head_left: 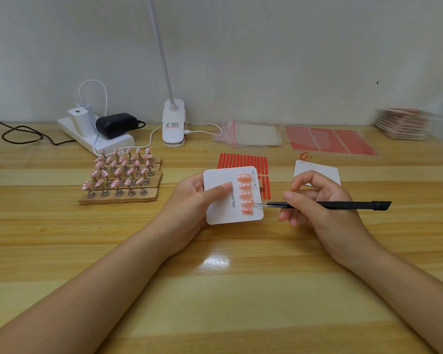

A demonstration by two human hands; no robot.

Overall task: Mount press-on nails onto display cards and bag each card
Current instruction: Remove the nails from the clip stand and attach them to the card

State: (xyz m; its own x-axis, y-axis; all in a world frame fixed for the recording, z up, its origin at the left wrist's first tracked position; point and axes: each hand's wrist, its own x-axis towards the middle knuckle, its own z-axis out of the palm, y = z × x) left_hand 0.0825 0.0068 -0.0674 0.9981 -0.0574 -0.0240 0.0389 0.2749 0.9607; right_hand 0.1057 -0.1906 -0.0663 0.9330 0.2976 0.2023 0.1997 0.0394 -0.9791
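bare table (228,290) near the person, nail stands (120,177) left, lamp (173,123) behind

Left hand (193,198) gripping white display card (223,208) above the bench (228,290), thumb pressed on its face. Five pink nails (246,194) in a column on the card. Right hand (322,203) pinching black tweezers (325,205), tips touching the column's edge.
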